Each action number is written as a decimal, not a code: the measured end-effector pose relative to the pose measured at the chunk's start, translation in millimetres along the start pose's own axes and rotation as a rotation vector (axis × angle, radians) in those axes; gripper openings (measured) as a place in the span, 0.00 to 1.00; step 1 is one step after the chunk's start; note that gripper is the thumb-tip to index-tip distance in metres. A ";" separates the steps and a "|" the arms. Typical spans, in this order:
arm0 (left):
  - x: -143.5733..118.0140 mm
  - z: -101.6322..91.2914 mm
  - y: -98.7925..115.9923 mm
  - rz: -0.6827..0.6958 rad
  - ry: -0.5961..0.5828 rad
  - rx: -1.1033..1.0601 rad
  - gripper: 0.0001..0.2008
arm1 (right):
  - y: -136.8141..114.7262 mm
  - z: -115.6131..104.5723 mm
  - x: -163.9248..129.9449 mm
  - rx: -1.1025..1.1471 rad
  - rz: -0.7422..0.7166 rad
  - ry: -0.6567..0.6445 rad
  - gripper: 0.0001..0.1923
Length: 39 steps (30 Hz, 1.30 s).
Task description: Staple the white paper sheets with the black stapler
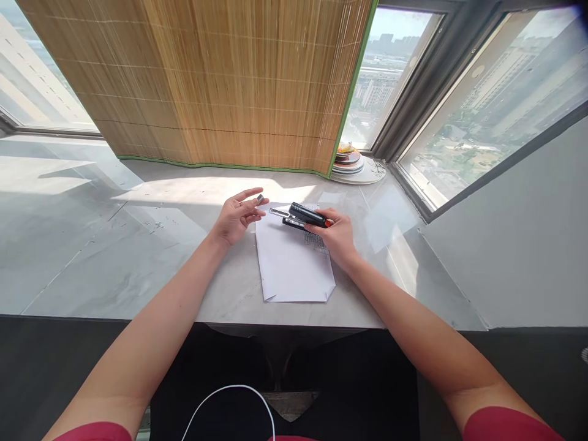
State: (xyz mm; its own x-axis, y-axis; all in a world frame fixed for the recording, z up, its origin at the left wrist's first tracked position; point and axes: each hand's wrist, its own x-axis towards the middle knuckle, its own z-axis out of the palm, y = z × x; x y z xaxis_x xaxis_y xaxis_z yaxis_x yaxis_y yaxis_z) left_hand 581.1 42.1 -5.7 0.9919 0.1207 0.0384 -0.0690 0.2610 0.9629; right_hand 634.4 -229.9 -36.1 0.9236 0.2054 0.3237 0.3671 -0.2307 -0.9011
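The right hand [337, 236] is closed around the rear of a black stapler [304, 215], which is swung open: its metal staple channel [278, 212] juts out toward the left, above the far edge of the white paper [291, 263]. The left hand [236, 215] hovers just left of the stapler with its palm turned up and its other fingers loosely spread, pinching a small strip of staples [260, 198] between thumb and fingertip. The paper lies flat on the grey marble counter [114, 257], close to its near edge, with both near corners folded over and some printed text showing beside the right hand. At the far right corner of the counter, by the window, sits a stack of plates [350, 164]. A bamboo blind [206, 86] hangs along the far edge.
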 end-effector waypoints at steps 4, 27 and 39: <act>0.0 0.3 -4.2 0.086 -0.062 -0.013 0.25 | -4.2 2.1 0.6 -0.066 -0.034 -0.048 0.17; -19.3 22.1 -1.1 -0.008 -0.642 0.292 0.18 | -20.0 15.2 -29.1 -0.382 -0.923 -0.362 0.10; -14.8 20.2 -6.1 0.040 -0.650 0.201 0.17 | -19.1 12.8 -26.3 -0.433 -1.119 -0.198 0.07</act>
State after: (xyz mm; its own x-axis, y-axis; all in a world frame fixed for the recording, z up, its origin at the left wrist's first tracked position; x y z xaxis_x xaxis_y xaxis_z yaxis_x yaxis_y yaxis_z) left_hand 569.1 19.4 -6.8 0.8557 -0.4898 0.1672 -0.1483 0.0774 0.9859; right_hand 601.7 -218.7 -31.1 0.0536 0.6274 0.7769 0.9919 -0.1234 0.0312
